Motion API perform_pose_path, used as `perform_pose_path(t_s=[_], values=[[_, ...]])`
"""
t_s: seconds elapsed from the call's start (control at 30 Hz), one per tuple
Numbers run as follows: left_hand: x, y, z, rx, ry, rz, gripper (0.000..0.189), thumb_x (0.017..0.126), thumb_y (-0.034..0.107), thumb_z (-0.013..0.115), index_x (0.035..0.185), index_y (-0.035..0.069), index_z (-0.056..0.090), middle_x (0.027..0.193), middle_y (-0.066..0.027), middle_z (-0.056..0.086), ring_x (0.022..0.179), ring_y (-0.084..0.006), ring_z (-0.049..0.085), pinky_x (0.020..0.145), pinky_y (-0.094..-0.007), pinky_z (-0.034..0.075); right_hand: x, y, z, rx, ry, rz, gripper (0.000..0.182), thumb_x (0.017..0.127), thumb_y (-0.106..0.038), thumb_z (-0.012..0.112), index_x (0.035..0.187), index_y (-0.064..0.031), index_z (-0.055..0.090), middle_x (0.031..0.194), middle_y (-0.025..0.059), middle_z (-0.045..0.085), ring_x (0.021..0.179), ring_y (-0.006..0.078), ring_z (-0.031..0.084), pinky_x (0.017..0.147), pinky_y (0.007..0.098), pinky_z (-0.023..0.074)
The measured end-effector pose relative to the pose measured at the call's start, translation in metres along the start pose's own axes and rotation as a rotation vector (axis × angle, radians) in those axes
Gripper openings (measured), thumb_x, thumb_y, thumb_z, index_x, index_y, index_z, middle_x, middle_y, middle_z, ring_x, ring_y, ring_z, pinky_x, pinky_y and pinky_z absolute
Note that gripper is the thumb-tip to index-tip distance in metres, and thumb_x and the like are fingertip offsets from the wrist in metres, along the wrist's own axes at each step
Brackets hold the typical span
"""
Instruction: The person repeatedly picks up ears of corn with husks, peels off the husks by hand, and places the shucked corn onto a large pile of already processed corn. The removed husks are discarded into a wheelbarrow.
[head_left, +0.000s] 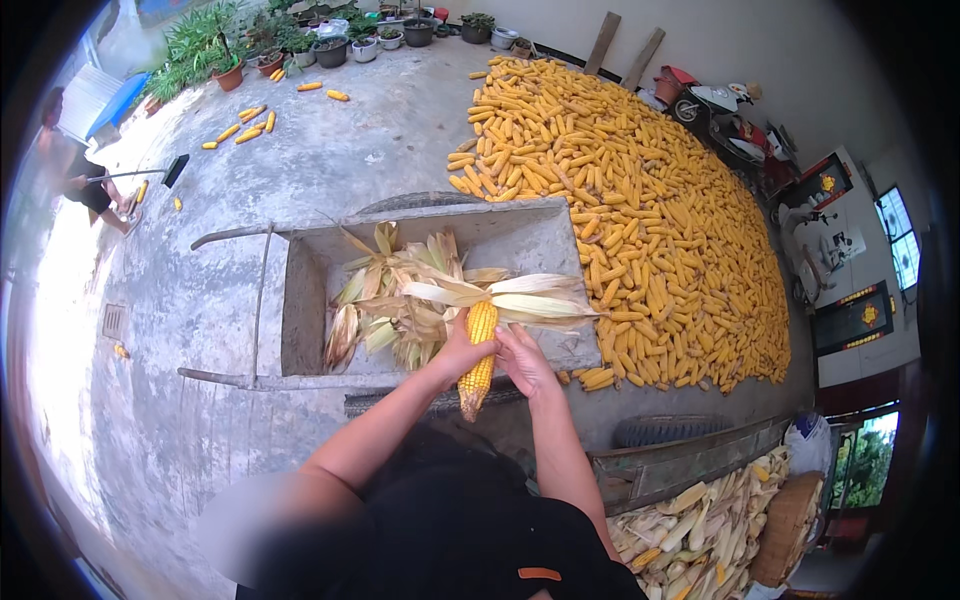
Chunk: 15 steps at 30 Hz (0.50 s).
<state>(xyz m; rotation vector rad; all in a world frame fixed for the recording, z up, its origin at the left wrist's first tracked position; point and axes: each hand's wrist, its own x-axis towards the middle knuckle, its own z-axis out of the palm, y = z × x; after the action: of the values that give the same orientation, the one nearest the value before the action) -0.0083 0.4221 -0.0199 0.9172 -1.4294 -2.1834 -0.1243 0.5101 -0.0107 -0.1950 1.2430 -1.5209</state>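
Observation:
My left hand (459, 352) is wrapped around an ear of corn (480, 337) with bare yellow kernels, its brown tip pointing towards me. Pale husk leaves (536, 296) are peeled back from its base and spread to both sides. The fingers of my right hand (523, 360) press against the ear's right side near the base; whether they also pinch husk is hidden. Below both hands is a grey cart bed (517, 240) with raised sides. Inside its left half lies a heap of dry husks (397, 300).
A large pile of husked corn ears (637, 210) adjoins the cart's right end. Two wooden handles stick out left, tyres at its sides. A wooden-sided bin of corn in husks (697, 532) stands at lower right. At far left a person holds a broom (176, 171). Potted plants (330, 51) line the back.

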Motion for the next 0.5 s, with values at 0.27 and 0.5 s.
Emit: perform_pose_path(t_s=[0.27, 0.5], values=[[-0.034, 0.029, 0.021, 0.831, -0.282, 0.095, 0.095, 0.070, 0.022, 0.064, 0.147, 0.009, 0.009, 0.103, -0.0304, 0.059, 0.091, -0.0430, 0.060, 0.079, -0.0444, 0.048, 0.038, -0.020, -0.013, 0.097, 0.237, -0.102, 0.022, 0.086, -0.015, 0.066, 0.098, 0.0015, 0.060, 0.080, 0.0063, 0.063, 0.067, 0.0147, 0.061, 0.063, 0.0291, 0.0529], [-0.033, 0.018, -0.011, 0.879, -0.097, 0.242, 0.083, 0.071, 0.028, 0.070, 0.138, 0.006, 0.027, 0.100, -0.0277, 0.061, 0.092, -0.0421, 0.060, 0.080, -0.0448, 0.049, 0.033, -0.048, 0.004, 0.260, 0.106, -0.166, 0.018, 0.092, -0.021, 0.058, 0.091, -0.0037, 0.056, 0.066, -0.0008, 0.053, 0.053, 0.0094, 0.049, 0.067, 0.0316, 0.0520]])
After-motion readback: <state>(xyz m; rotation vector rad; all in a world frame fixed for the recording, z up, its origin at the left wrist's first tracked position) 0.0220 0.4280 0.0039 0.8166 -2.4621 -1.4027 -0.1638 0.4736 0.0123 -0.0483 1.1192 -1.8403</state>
